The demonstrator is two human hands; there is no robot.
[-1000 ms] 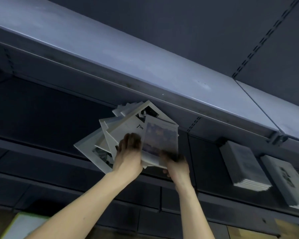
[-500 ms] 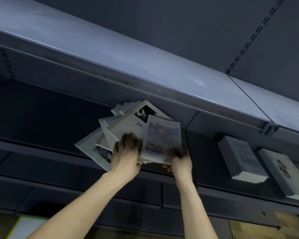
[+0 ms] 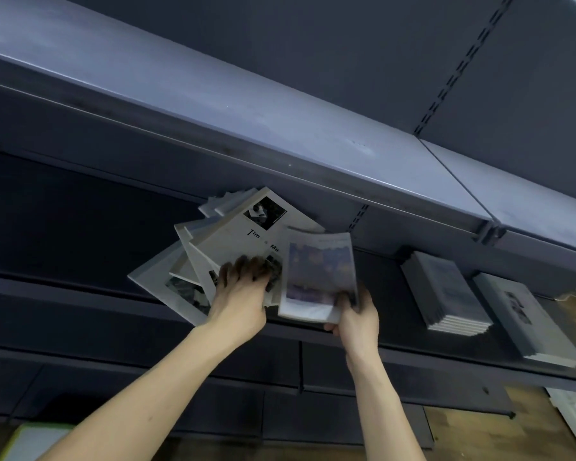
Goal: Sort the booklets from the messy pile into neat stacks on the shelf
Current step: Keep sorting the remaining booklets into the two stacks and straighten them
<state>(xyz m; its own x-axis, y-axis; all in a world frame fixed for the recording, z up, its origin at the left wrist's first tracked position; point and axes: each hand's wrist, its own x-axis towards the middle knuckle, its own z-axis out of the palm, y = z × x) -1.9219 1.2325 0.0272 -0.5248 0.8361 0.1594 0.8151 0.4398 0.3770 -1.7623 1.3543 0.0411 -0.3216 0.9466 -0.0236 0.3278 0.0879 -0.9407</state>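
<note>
A messy pile of white booklets (image 3: pixel 226 237) lies fanned out on the dark shelf (image 3: pixel 80 287). My left hand (image 3: pixel 241 294) rests on top of the pile, its fingers curled down onto the covers. A booklet with a bluish cover picture (image 3: pixel 318 277) is lifted at the pile's right side, and my right hand (image 3: pixel 356 314) grips its lower right corner. To the right, a neat stack of grey booklets (image 3: pixel 446 294) and a second stack with a dark cover mark (image 3: pixel 526 321) lie on the same shelf.
A blue-grey upper shelf (image 3: pixel 246 104) overhangs the pile closely. Slotted uprights (image 3: pixel 459 64) run up the dark back panel. Below are lower dark shelves and a wooden floor (image 3: pixel 473 424). A pale green-edged object (image 3: pixel 30 440) sits at the bottom left.
My right hand has drawn the bluish booklet to the right and a little off the pile. My left hand has stayed on the pile.
</note>
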